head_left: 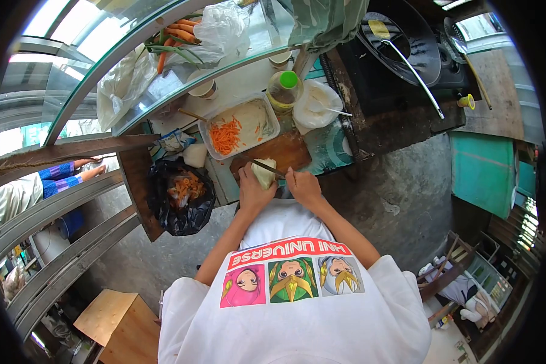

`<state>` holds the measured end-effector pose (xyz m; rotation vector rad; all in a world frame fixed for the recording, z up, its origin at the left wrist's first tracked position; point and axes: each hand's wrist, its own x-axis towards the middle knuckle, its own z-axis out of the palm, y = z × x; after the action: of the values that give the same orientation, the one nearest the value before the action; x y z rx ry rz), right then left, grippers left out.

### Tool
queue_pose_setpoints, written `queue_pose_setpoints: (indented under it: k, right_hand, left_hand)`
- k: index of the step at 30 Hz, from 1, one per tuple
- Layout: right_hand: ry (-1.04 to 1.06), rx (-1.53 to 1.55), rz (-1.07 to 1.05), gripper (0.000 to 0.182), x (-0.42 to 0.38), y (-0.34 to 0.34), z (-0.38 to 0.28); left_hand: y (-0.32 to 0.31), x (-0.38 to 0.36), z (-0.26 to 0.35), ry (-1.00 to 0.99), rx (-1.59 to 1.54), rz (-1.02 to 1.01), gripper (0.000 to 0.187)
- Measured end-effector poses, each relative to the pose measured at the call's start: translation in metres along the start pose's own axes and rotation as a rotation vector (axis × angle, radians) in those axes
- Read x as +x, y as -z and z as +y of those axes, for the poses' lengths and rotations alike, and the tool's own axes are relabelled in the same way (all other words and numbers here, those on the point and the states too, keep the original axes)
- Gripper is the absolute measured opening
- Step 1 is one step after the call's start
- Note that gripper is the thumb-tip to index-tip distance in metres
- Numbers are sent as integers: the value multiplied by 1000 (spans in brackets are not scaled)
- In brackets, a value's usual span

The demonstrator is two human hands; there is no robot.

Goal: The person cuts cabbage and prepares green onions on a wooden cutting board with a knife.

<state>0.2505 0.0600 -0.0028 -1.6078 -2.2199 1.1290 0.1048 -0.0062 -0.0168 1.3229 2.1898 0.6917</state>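
My left hand (256, 189) is closed around a pale green piece of cabbage (264, 174) near the front edge of a wooden cutting board (288, 150). In my right hand (303, 185) is the handle of a knife (267, 166), whose dark blade lies across the top of the cabbage. Just beyond the board stands a white plastic tub (272, 128) of pale batter or flour. Shredded carrot (225, 134) is heaped in its left part, and a wooden-looking handle (191, 114) sticks out over the rim.
A black plastic bag (185, 221) of orange peelings hangs at the left. Behind the tub are a green-capped jar (285, 91) and a white bag with a spoon (316, 104). A stove with a wok (428, 60) stands at right. Whole carrots (181, 33) lie behind glass. Another person (18, 197) is at far left.
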Motion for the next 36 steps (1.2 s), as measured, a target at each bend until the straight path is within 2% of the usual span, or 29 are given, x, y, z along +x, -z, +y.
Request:
queue_pose_setpoints:
  k: [4,6,7,8,10,11,13,15,17,18,19,21,24,26,27,29,30,31,32,33,34,36]
  right_hand:
    - [-1,53,23,50,-6,5,39]
    - [-214,142,-70,52,-7,13,55]
    - [-213,141,-71,52,-9,15,63]
    - [-220,196,-23,55,-11,16,70]
    - [-224,250,27,58,-11,11,83]
    - [-233,366,3,57,-9,6,90]
    - [-246,481,-16,57,-8,12,79]
    - [-299,928,-221,47,-8,17,62]
    - [-330,1010,-281,41,-8,9,53]
    - [-361,1091,-348,42,-8,5,48]
    - [-360,1091,-347,42,-8,5,38]
    - [-158,938,-265,45,-9,6,20]
    - [-81,871,-252,45,-10,0,16]
    - [-122,902,-236,42,-9,-6,20]
    - [-165,929,-216,40,-8,-9,23]
    - [-220,838,-160,39,-9,-8,31]
    - [-272,746,-105,43,-8,-4,29]
    - [-269,745,-106,43,-8,2,27]
    - [-287,481,-98,50,-10,8,25]
    - [-300,218,-89,60,-11,14,19]
    - [-300,217,-89,60,-11,15,17]
    - [-348,41,-68,65,-12,12,11]
  left_hand:
    - [20,4,-13,-151,-28,-39,77]
    - [36,10,-16,333,-828,-408,74]
    - [57,14,1,478,-910,-487,63]
    - [56,17,-11,476,-912,-486,63]
    - [46,21,-42,823,-1420,-920,58]
    - [38,20,-49,863,-1468,-920,60]
    - [33,20,-35,883,-1527,-943,61]
    - [25,24,-33,901,-1585,-973,62]
    - [11,30,-44,692,-1813,-1377,64]
    - [10,30,-42,691,-1812,-1381,64]
    - [10,30,-39,735,-1818,-1355,65]
    - [9,30,-40,781,-1823,-1327,65]
    - [6,30,-51,823,-1854,-1320,66]
    - [13,27,-53,746,-1677,-1178,65]
    - [16,24,-48,746,-1677,-1175,65]
    - [22,18,-28,481,-1191,-737,65]
    - [23,17,-25,480,-1192,-736,65]
    - [24,16,-23,152,-857,-527,65]
    - [25,14,-20,-155,-511,-311,66]
    - [26,11,-14,-290,-364,-148,69]
    - [25,9,-10,-290,-364,-148,69]
    - [23,5,-4,-246,-52,59,66]
